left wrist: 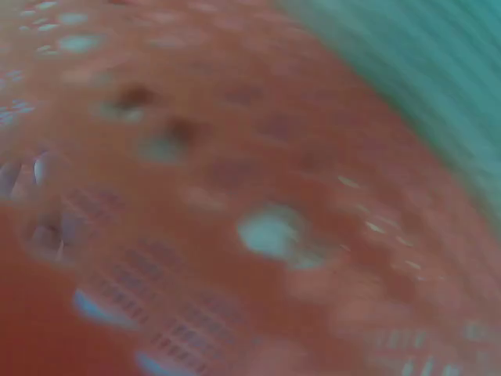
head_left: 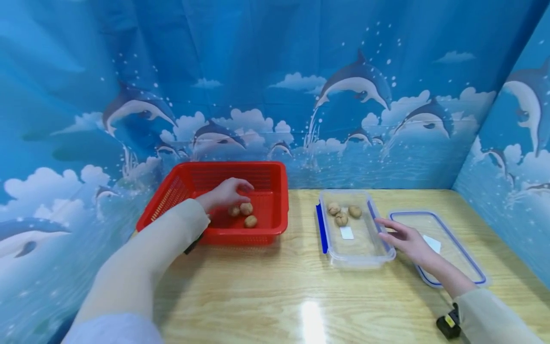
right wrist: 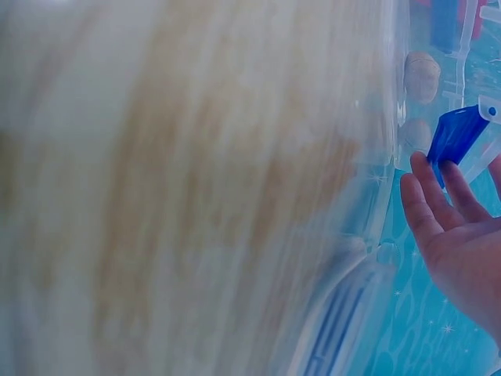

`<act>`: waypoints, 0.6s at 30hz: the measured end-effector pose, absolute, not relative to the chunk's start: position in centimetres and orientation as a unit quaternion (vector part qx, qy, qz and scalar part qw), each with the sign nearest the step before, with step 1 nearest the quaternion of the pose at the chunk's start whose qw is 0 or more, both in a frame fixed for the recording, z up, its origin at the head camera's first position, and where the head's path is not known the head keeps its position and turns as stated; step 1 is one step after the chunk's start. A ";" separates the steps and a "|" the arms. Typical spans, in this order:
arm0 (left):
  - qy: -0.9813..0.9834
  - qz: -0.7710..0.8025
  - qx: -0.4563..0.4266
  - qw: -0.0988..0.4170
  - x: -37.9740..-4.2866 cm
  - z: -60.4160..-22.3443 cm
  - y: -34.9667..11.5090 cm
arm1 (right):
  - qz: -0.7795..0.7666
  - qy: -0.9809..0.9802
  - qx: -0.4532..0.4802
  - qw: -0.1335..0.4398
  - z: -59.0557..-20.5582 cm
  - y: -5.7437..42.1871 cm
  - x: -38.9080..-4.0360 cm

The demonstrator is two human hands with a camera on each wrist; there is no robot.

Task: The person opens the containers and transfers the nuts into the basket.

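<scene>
Tabletop (head_left: 253,286) separates red basket (head_left: 247,231), loose left hand (head_left: 229,192) inside, from clear box (head_left: 358,259), relaxed right hand (head_left: 407,240) at its edge.

text: none legible | brands: none legible | numbers, signs: none legible

My head view looks forward and down over the desk (head_left: 249,291), far enough back to take in the red basket (head_left: 240,235), the clear box (head_left: 361,261) and the printed curtain (head_left: 258,62) behind. The left wrist view is very close to the basket, tilted and badly blurred; it shares that basket with the head. From the right wrist I look close along the desk, picture turned sideways, with the box and right fingers (right wrist: 421,213) at its right edge, both also in my head view.
</scene>
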State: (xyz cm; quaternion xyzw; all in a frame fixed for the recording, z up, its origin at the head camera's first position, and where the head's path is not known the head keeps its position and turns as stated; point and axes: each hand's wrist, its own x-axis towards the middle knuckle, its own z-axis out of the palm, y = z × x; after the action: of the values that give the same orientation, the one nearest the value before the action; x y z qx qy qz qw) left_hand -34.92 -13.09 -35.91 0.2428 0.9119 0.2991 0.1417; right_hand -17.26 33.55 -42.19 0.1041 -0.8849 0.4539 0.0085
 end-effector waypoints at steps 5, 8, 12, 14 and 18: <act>0.893 0.354 0.259 0.101 -34.1 -33.3 -10.4 | 0.451 -0.886 0.103 0.008 -42.1 33.6 -17.2; 0.880 0.382 0.268 0.089 -33.1 -31.7 -8.4 | 0.448 -0.888 0.105 0.010 -42.1 33.6 -17.3; 0.874 0.370 0.299 0.094 -31.9 -30.6 -5.4 | 0.444 -0.890 0.105 0.016 -42.1 33.5 -17.3; 0.870 0.359 0.323 0.103 -31.4 -30.6 -3.7 | 0.443 -0.891 0.103 0.017 -42.0 33.5 -17.3; 0.848 0.367 0.359 0.132 -30.5 -31.4 -0.6 | 0.444 -0.890 0.103 0.015 -42.0 33.4 -17.4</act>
State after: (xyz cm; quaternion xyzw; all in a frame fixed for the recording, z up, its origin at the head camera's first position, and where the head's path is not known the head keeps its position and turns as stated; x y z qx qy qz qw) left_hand -30.53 -0.60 -31.39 0.3585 0.8481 0.3670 0.1321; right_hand -17.39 33.40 -41.99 0.1027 -0.8901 0.4438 0.0146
